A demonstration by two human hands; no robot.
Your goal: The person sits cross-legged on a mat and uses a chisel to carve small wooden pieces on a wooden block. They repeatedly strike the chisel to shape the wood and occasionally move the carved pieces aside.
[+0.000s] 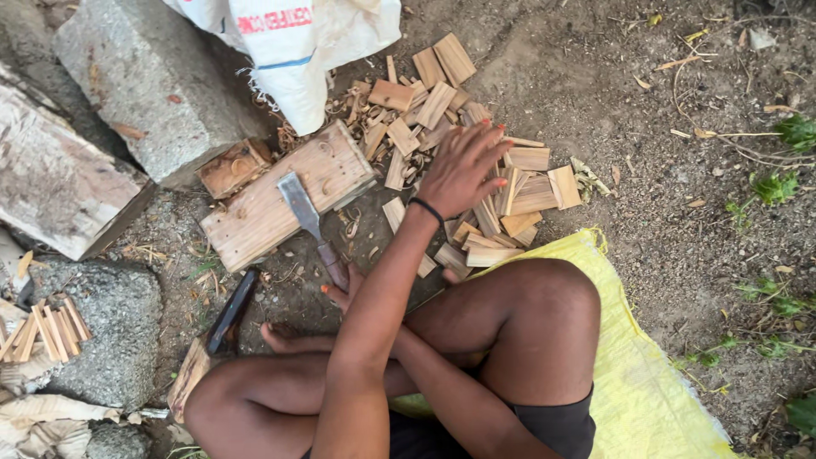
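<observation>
The left hand (463, 166) lies open, fingers spread, flat on the pile of slats (476, 183). It touches several pieces and grips none. The right hand (340, 293) sits at the end of the cleaver's handle, mostly hidden behind the left forearm, so I cannot tell whether it is closed on the handle or only resting against it. The cleaver (306, 212) lies with its blade flat across the wooden block (285, 195), the handle pointing towards the person. The step looks like sorting through the pile for a piece. Lifting one would call for the fingers to close on a single slat, since they overlap closely. By count there are one cleaver, one block and one dark-handled tool (231, 310) on the ground just left of the person's foot. There are also two big stone blocks (153, 81), one white sack (293, 51), one yellow sack (646, 374) under the person, and one bundle of thin sticks (42, 331) at the left. The slats run to several dozen, too heaped to count exactly.
</observation>
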